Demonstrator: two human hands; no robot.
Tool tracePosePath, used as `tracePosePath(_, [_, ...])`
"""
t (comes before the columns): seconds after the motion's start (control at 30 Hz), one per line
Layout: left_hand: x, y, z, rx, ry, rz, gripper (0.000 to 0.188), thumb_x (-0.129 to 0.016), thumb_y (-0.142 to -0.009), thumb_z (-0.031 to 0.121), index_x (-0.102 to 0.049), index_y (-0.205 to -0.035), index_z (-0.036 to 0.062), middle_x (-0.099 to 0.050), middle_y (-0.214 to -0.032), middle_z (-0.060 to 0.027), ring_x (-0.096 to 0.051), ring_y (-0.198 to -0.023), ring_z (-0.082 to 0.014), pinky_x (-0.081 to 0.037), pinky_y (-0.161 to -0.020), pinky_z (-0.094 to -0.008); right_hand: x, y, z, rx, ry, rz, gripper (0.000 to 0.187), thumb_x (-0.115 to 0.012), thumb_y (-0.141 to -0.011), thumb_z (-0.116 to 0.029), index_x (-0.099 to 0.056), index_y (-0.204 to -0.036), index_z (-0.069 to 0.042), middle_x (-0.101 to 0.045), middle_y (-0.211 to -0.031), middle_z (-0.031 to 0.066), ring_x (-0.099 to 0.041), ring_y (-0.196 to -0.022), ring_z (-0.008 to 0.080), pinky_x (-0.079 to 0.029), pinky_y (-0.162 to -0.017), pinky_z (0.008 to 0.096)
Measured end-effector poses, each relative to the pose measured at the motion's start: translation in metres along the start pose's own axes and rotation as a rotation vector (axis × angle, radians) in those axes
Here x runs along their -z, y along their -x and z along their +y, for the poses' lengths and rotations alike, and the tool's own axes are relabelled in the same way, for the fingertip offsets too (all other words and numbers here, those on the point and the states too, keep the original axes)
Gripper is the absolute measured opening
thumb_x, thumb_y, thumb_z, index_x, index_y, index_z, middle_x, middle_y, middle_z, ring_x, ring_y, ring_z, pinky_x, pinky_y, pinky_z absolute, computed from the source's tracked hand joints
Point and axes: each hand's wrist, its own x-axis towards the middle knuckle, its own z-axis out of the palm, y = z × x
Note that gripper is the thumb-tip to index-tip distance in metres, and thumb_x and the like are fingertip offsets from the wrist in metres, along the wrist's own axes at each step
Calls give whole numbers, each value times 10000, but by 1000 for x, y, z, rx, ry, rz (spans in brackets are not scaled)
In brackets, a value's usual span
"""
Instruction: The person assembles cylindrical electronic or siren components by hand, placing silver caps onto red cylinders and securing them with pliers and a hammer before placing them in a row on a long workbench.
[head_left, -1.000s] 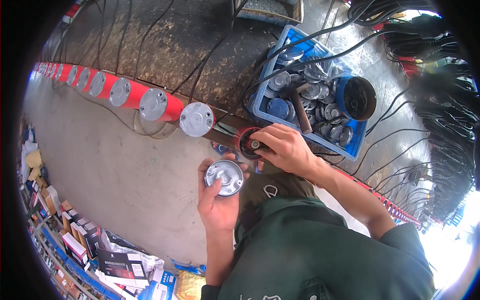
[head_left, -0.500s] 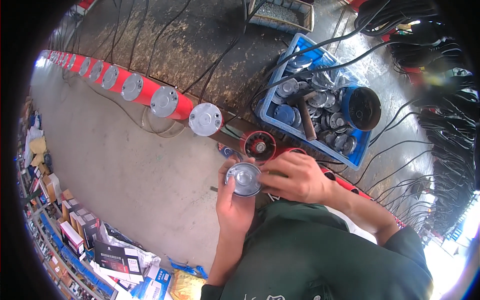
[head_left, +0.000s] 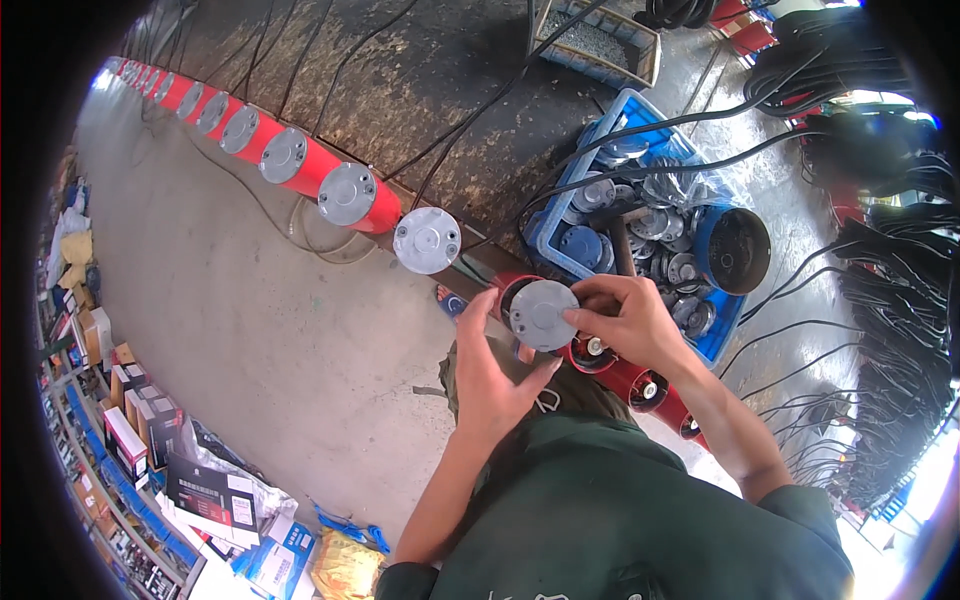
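Note:
A round silver metal end cover (head_left: 541, 314) is tilted over the open end of a red cylinder (head_left: 510, 287), partly hiding it. My right hand (head_left: 640, 322) pinches the cover's right edge, thumb on its face. Around the cover's left side my left hand (head_left: 492, 378) is open, thumb and fingers spread; no clear contact with the cover shows. Just up and left, another silver cover (head_left: 427, 240) caps the neighbouring cylinder. On the near right, an uncapped red cylinder (head_left: 648, 390) shows metal parts inside.
A line of capped red cylinders (head_left: 290, 158) runs to the far left. On the bench at right stands a blue crate (head_left: 543, 235) of metal covers, with a dark round can (head_left: 735, 250). Black cables (head_left: 455, 130) cross the bench. A screw tray (head_left: 600, 45) stands behind; boxes (head_left: 215, 495) lie lower left.
The cover has moved up and right from my left hand to the cylinder, turned over to show its flat face. My left hand has opened; my right now grips the edge. The view has shifted slightly.

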Motion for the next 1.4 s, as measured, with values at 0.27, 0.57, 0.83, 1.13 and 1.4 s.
tracePosePath(0.27, [-12, -9, -19, -124, 40, 10, 1080, -955, -746, 115, -294, -1590, -9, -538, -1552, -239, -596, -1371, -372, -533, -1076, -462, -9, -9, -5, 35, 76, -43, 294, -830, -913, -142, -762, -1119, 56, -754, -823, 72, -657, -716, 75, -555, -674, 271])
tracePosePath(0.57, [-19, -9, -19, -107, 75, 52, 1036, -913, -737, 11, -317, -1584, -16, -553, -1558, -223, -615, -1372, -359, -554, -1061, -423, 3, -12, -1, 206, 212, 19, 257, -779, -910, -150, -766, -1104, 17, -779, -894, 164, -763, -761, 263, -602, -736, 354])
tracePosePath(0.83, [-20, -10, -14, -90, 58, 45, 973, -896, -733, -24, -384, -1560, -16, -557, -1561, -203, -606, -1387, -339, -519, -1118, -421, 7, -23, 15, 233, 310, -54, 287, -801, -834, -68, -771, -1110, 6, -805, -965, 169, -803, -911, 279, -634, -840, 354])
tracePosePath(1.13, [-24, -13, -13, -149, 13, 87, 782, -896, -705, -34, -568, -1414, 9, -597, -1505, -242, -614, -1362, -400, -520, -1126, -456, 3, -31, 23, 190, 351, -63, 241, -842, -807, -153, -820, -1024, -50, -804, -870, 143, -793, -805, 281, -621, -778, 348])
tracePosePath(1.4, [-25, -14, -8, -141, -38, 89, 656, -905, -706, -6, -650, -1310, 17, -601, -1495, -247, -640, -1315, -415, -550, -1078, -463, 4, -34, 30, 174, 342, -68, 243, -857, -797, -173, -831, -1003, -45, -797, -841, 146, -789, -770, 270, -614, -751, 352])
